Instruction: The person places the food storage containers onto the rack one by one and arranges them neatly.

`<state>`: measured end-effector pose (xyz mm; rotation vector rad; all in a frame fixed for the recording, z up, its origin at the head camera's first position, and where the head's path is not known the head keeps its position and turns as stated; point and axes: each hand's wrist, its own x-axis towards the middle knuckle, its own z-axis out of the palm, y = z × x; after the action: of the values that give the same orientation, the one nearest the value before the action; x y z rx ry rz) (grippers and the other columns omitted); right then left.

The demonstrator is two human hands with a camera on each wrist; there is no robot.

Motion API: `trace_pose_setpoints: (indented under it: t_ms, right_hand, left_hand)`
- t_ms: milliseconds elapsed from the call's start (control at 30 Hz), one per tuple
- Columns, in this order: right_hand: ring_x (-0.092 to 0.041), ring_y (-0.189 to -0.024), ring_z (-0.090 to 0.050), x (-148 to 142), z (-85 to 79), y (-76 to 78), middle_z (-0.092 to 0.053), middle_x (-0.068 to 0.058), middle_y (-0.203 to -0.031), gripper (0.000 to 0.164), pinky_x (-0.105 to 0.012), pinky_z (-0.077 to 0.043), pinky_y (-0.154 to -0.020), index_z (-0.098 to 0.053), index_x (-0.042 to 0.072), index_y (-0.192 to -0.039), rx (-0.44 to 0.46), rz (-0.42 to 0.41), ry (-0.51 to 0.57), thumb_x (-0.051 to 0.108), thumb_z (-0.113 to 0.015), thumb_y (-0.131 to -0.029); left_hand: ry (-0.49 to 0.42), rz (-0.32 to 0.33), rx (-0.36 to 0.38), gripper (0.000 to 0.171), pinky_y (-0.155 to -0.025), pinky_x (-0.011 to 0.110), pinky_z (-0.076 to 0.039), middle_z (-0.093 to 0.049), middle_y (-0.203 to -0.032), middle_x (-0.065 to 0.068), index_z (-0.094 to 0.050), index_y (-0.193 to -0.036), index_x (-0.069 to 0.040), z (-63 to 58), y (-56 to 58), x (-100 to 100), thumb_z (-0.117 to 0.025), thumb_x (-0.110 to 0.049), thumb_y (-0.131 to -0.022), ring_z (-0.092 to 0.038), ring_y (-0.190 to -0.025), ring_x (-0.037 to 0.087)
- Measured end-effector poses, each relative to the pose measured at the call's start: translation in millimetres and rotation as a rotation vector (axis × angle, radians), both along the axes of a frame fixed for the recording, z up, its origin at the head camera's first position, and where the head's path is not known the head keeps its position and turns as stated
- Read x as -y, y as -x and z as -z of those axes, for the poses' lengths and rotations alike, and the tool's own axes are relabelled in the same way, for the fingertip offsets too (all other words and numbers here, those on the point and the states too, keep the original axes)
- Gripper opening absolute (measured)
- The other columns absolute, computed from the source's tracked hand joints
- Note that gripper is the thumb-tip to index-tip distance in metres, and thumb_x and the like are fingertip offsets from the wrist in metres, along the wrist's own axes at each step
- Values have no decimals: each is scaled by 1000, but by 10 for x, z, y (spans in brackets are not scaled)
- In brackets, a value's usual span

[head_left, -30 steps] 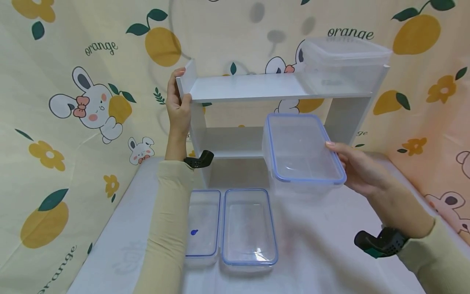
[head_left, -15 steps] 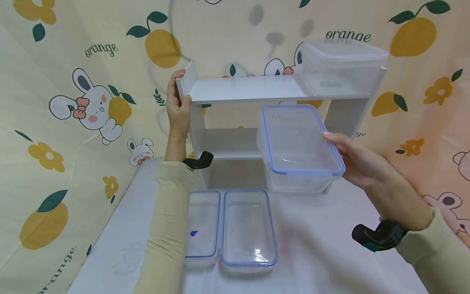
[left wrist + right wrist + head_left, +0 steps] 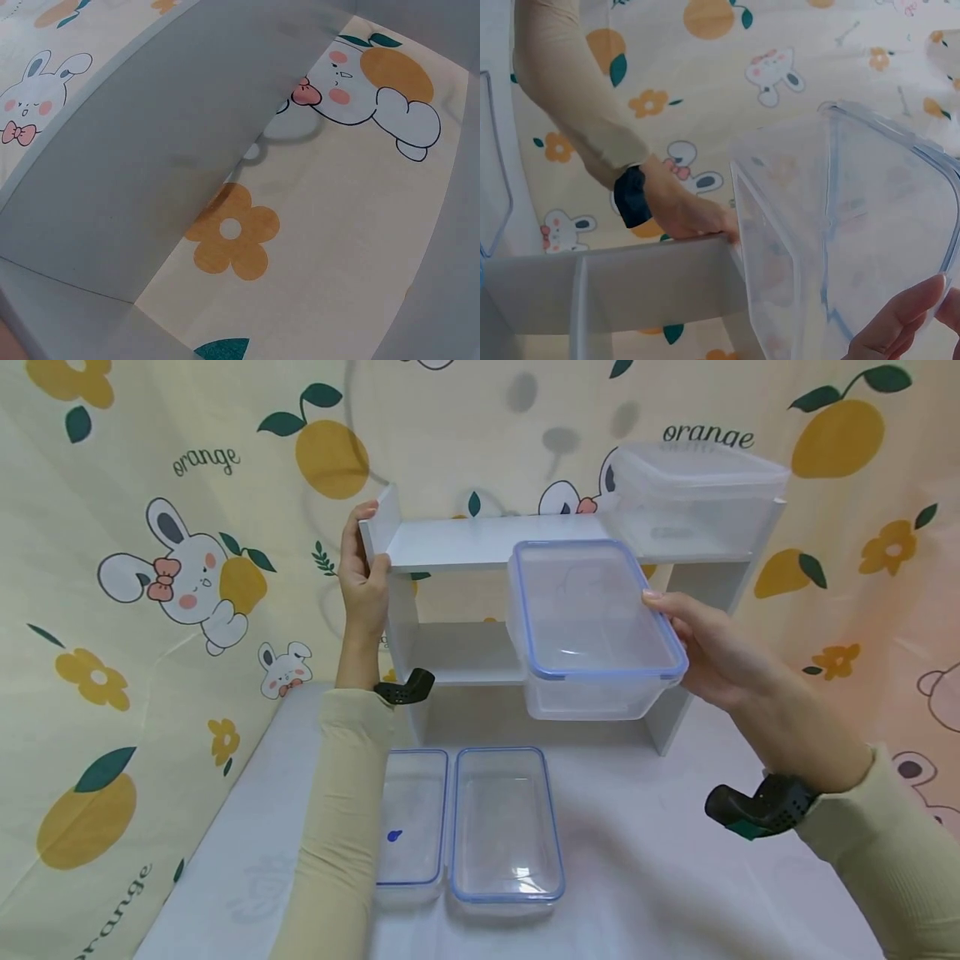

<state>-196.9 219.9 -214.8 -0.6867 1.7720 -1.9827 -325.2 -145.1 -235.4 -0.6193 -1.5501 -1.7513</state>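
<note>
My left hand (image 3: 363, 564) grips the upper left side panel of a white shelf unit (image 3: 457, 542), thumb in front and fingers round the outer side. In my right hand (image 3: 712, 647) is a clear plastic food container (image 3: 600, 610) with a blue-rimmed lid, pinched at its right edge and held in the air before the shelf's upper opening. The right wrist view shows the fingertips (image 3: 922, 296) on the rim of this container (image 3: 780, 232). A second clear container (image 3: 705, 497) with a whitish lid stands on the right of the top shelf.
Two clear containers with blue rims stand side by side on the white table, the right container (image 3: 508, 827) in full view and the left container (image 3: 412, 818) partly behind my left sleeve (image 3: 337, 810). A patterned cloth (image 3: 187, 693) hangs behind the shelf.
My right hand has lifted the container up and to the left, from low before the shelf to the height of the top board. The left hand keeps its grip on the panel.
</note>
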Motion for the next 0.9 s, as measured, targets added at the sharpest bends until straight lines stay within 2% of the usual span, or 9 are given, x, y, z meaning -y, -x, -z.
trace_pose_setpoints:
  t_ms: [100,300,400,500,667,800,900]
  right_hand:
    - [-12,-101,-51,28,-53,21,-53,6,-114,37,-31,-51,-86,-36,25,-135,2,22,-10,39,-35,-101]
    - [-14,-112,-47,113,-200,52,-47,6,-124,43,-34,-50,-93,-27,29,-140,32,41,5,37,-39,-100]
    - [-16,-116,-45,160,-278,54,-46,6,-127,46,-35,-50,-94,-27,30,-141,57,80,-8,38,-43,-99]
    - [-16,-118,-44,191,-349,58,-47,7,-129,48,-34,-48,-94,-28,30,-141,91,119,-6,39,-47,-97]
    - [-14,-113,-49,248,-449,86,-54,7,-123,47,-31,-46,-92,-33,27,-139,141,159,55,36,-51,-96]
    - [-13,-102,-56,302,-513,131,-61,4,-113,44,-28,-49,-86,-39,22,-135,191,175,130,33,-55,-95]
    - [-14,-99,-59,330,-561,152,-63,4,-113,44,-27,-51,-85,-40,23,-135,214,183,152,32,-56,-95]
  left_hand:
    - [1,7,-9,52,-106,31,-36,-43,-147,9,-42,-133,-2,-3,6,-7,-36,9,-83,-42,-127,14]
    - [-12,18,-26,52,-112,45,-32,-43,-147,11,-43,-132,-2,-4,24,-19,-36,10,-82,-37,-133,31]
    - [-18,18,-39,52,-113,44,-31,-42,-147,13,-43,-132,1,-3,25,-22,-35,12,-82,-35,-135,34]
    - [-21,19,-49,53,-111,41,-31,-42,-147,15,-42,-132,3,-5,20,-25,-35,14,-81,-35,-136,33]
    - [-34,30,-20,53,-109,33,-33,-40,-148,16,-42,-132,3,-11,12,-26,-34,15,-81,-40,-130,16]
    - [-48,44,-19,52,-106,29,-33,-41,-147,16,-42,-131,3,-3,16,-22,-34,15,-81,-40,-131,20]
    - [-49,47,-43,52,-104,28,-34,-44,-144,11,-44,-130,1,-2,7,-22,-34,14,-81,-41,-129,19]
